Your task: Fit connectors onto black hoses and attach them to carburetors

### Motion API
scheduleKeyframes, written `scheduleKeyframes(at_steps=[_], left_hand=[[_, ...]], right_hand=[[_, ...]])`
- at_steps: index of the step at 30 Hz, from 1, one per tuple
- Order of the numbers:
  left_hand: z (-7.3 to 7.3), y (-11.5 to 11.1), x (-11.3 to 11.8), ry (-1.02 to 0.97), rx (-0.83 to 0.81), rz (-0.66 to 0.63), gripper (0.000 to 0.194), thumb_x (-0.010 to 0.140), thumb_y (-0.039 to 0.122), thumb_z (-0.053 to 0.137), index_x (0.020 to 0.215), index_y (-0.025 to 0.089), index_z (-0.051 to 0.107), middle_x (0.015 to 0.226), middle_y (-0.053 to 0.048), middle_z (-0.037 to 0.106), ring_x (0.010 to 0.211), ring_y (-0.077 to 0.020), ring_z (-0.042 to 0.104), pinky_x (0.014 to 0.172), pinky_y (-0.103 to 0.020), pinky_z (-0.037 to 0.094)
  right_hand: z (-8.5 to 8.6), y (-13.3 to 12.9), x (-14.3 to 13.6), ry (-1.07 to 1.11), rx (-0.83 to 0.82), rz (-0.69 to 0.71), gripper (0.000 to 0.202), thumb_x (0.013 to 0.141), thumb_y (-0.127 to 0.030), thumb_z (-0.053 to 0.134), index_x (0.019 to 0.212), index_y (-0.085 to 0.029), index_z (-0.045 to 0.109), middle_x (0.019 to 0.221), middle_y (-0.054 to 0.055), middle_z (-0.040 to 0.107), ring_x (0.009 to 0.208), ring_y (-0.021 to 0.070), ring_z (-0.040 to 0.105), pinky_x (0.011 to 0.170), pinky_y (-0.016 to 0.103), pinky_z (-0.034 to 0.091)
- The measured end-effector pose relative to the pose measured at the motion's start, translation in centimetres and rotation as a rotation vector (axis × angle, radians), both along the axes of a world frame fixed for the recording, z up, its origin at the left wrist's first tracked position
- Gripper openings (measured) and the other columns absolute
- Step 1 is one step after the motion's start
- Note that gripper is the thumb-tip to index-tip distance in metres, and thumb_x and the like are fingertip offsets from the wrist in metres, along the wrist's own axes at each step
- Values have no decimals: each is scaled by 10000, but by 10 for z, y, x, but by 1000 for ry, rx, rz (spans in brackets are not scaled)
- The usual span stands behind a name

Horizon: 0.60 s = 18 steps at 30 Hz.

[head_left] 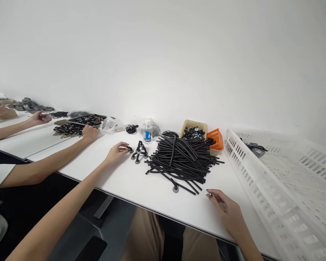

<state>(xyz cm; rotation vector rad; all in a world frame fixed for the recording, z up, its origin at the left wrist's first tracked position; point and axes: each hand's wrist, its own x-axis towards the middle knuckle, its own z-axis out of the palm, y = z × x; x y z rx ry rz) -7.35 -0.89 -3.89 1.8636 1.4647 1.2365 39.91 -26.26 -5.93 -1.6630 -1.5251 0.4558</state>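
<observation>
My left hand (116, 153) is at the left of a small group of black elbow pieces with grey round bases (137, 156), its fingers pinched on one such black elbow piece (130, 149). To the right of the group lies a big pile of black tubes (182, 156). One more elbow piece with a grey disc (175, 188) rests at the pile's front edge. Near the table's front right, my right hand (224, 206) hovers with curled fingers; its thumb and index finger are close together by a tiny dark and light piece too small to name.
A clear bottle (147, 132) stands behind the group. Behind the pile are a beige bin (193, 125) of parts and an orange basket (218, 139). A large white crate (250, 174) borders the right. At left, another person's hands work near dark parts (70, 128).
</observation>
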Motion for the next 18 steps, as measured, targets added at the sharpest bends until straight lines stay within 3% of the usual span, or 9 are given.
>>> scheduleKeyframes(at_steps=[3,8,14,18], left_hand=[[-4,3,2,98,-45,-46,580,673,625,687,1066,200,654,1043,-107,742,877,-270,723,796,-376,570],[0,16,2,231,25,-37,453,739,612,611,947,217,688,963,-87,757,818,-265,711,782,-381,554],[31,16,22,-3,209,45,455,836,561,534,1044,162,599,1075,-155,725,975,-278,701,834,-411,550],[54,6,42,-36,306,-46,382,881,509,528,1066,177,570,1058,-140,727,1005,-256,698,930,-422,526]], right_hand=[[0,0,0,1,-7,0,325,872,-492,524,1007,-259,706,987,39,749,897,215,703,782,280,568],[0,-1,-3,7,-12,-13,320,897,-481,502,1046,-269,690,1032,28,741,940,208,691,812,279,555],[-2,2,-2,9,-3,-8,316,895,-474,513,1033,-259,698,1030,39,744,946,213,698,827,278,564],[-2,1,-2,10,8,-4,318,891,-469,516,1040,-256,700,1032,41,744,947,210,702,830,272,571]])
